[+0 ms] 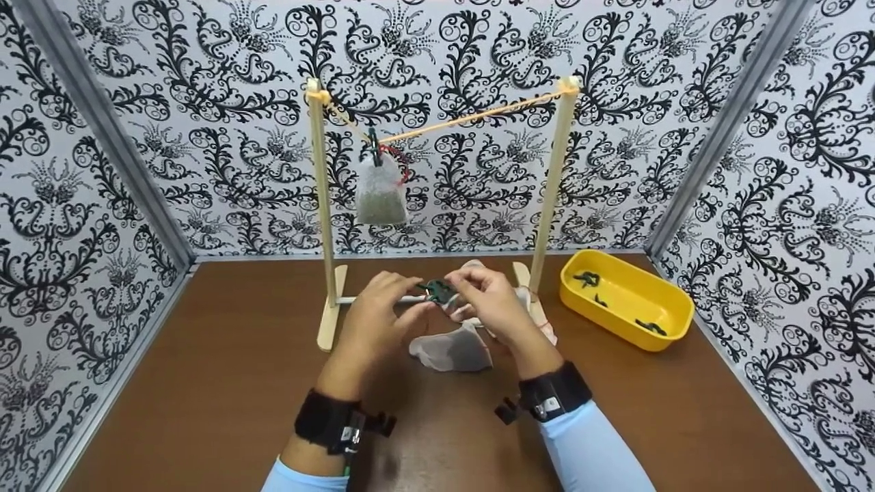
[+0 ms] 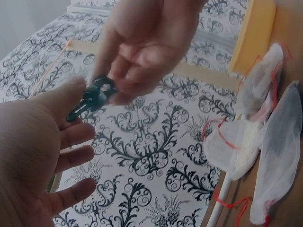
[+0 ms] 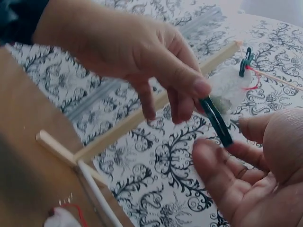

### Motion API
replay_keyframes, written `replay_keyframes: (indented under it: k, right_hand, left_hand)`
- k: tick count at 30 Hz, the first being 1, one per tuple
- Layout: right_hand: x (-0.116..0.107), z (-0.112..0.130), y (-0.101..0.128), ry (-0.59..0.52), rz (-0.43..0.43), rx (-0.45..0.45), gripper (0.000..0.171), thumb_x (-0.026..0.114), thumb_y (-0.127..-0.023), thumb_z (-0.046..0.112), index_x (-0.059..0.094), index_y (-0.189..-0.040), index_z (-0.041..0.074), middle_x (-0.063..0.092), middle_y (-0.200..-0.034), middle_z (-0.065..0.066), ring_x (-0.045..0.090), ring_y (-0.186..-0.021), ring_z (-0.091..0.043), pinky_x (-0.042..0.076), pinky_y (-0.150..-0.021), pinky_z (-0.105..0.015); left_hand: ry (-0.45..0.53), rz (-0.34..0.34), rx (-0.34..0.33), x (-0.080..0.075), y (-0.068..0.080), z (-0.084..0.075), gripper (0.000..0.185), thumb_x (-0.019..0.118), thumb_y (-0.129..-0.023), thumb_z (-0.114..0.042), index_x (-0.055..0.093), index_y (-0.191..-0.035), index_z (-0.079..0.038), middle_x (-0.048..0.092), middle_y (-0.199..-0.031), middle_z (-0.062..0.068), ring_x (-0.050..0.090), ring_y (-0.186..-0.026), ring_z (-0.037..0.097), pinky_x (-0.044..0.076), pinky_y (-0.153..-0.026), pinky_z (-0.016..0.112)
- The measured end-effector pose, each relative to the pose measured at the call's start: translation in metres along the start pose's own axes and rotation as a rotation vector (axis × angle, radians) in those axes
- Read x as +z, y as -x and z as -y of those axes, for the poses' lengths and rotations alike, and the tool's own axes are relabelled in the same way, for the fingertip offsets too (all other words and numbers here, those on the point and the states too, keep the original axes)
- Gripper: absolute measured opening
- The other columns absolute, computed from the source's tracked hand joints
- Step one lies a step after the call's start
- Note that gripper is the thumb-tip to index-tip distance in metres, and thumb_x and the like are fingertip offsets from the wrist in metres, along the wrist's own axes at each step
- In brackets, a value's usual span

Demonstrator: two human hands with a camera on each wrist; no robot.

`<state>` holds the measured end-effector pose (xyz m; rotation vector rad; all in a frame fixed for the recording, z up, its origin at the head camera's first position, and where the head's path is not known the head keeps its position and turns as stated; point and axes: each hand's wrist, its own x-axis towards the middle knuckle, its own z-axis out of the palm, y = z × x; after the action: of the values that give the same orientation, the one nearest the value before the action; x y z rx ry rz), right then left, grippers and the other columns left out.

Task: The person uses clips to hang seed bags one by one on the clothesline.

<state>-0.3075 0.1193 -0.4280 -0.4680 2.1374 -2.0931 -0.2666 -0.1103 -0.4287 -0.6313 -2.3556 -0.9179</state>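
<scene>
A dark green clothes-peg-like clip [image 1: 441,292] is held up between both hands, above the stand's crossbar. My left hand [image 1: 376,314] pinches one end between thumb and index finger, its other fingers spread apart. At the other end, my right hand [image 1: 495,304] has its thumb and fingertips on the clip [image 2: 97,94]. Below the hands, a sheer drawstring pouch with dark contents [image 1: 454,350] lies on the table. Beside it lie a pouch with pale grains [image 2: 241,149] and another whitish pouch [image 2: 260,80], all with red strings.
A wooden stand [image 1: 321,191] carries a sagging orange cord [image 1: 478,117]. From it a pouch with greenish contents [image 1: 381,205] hangs by another green clip [image 1: 374,145]. At right, a yellow tub [image 1: 625,294] holds several green clips [image 1: 649,326]. Patterned walls enclose the brown table [image 1: 225,396].
</scene>
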Motion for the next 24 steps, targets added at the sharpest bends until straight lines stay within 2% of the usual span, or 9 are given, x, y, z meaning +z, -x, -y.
replay_keyframes:
  k: [2,4,8,10,13,21,24]
  right_hand:
    - [-0.001,-0.005,-0.001,0.12,-0.005,0.009,0.034,0.058,-0.12,0.023,0.073,-0.126,-0.006,0.077,-0.105,-0.018,0.077,-0.078,-0.017,0.069,-0.072,-0.027]
    - [-0.001,-0.01,-0.001,0.318,0.014,0.004,0.033,0.058,-0.12,0.024,0.077,-0.121,-0.003,0.079,-0.107,-0.021,0.077,-0.083,-0.017,0.068,-0.076,-0.029]
    - [0.002,-0.026,-0.002,0.753,0.18,-0.05,0.017,0.076,-0.109,0.02,0.083,-0.11,0.005,0.084,-0.108,-0.014,0.078,-0.093,-0.023,0.068,-0.086,-0.042]
    - [0.004,-0.036,-0.003,0.884,0.28,-0.091,0.016,0.085,-0.1,0.017,0.085,-0.11,0.005,0.085,-0.107,-0.01,0.079,-0.096,-0.026,0.068,-0.092,-0.047]
    - [0.007,-0.051,-0.003,1.0,0.347,-0.092,0.023,0.093,-0.092,0.024,0.086,-0.107,0.007,0.085,-0.102,-0.006,0.078,-0.092,-0.025,0.067,-0.089,-0.047]
    - [0.015,-0.071,0.005,1.251,0.3,-0.133,0.048,0.107,-0.07,0.048,0.078,-0.092,0.017,0.068,-0.1,-0.002,0.066,-0.086,-0.023,0.059,-0.073,-0.044]
    - [0.017,-0.073,0.006,1.296,0.291,-0.141,0.045,0.106,-0.07,0.047,0.078,-0.088,0.017,0.067,-0.1,-0.001,0.066,-0.086,-0.024,0.058,-0.071,-0.043]
  left_hand:
    - [-0.026,-0.031,0.012,-0.002,-0.001,0.004,0.041,0.086,-0.101,-0.032,0.081,-0.131,-0.005,0.084,-0.117,0.009,0.074,-0.113,0.028,0.065,-0.101,0.046]
    - [-0.053,-0.073,0.023,-0.004,0.0,0.007,0.039,0.086,-0.101,-0.032,0.082,-0.129,-0.005,0.084,-0.114,0.008,0.075,-0.111,0.027,0.066,-0.099,0.046]
    - [-0.069,-0.156,0.032,-0.006,0.001,0.014,0.032,0.086,-0.101,-0.028,0.084,-0.123,-0.005,0.085,-0.11,0.008,0.079,-0.106,0.028,0.066,-0.094,0.047]
    - [-0.068,-0.192,0.032,-0.007,0.002,0.016,0.028,0.086,-0.1,-0.026,0.085,-0.119,-0.005,0.086,-0.108,0.008,0.08,-0.103,0.029,0.066,-0.091,0.048]
    - [-0.065,-0.23,0.031,-0.007,0.003,0.017,0.023,0.086,-0.099,-0.024,0.087,-0.114,-0.006,0.086,-0.105,0.008,0.082,-0.098,0.029,0.067,-0.085,0.048]
    - [-0.106,-0.304,0.04,-0.004,0.003,0.015,0.014,0.087,-0.098,-0.018,0.087,-0.103,-0.005,0.086,-0.095,0.008,0.082,-0.085,0.027,0.066,-0.073,0.045]
    - [-0.111,-0.307,0.034,-0.004,0.004,0.014,0.013,0.087,-0.098,-0.018,0.086,-0.101,-0.005,0.085,-0.093,0.007,0.082,-0.083,0.026,0.065,-0.071,0.045]
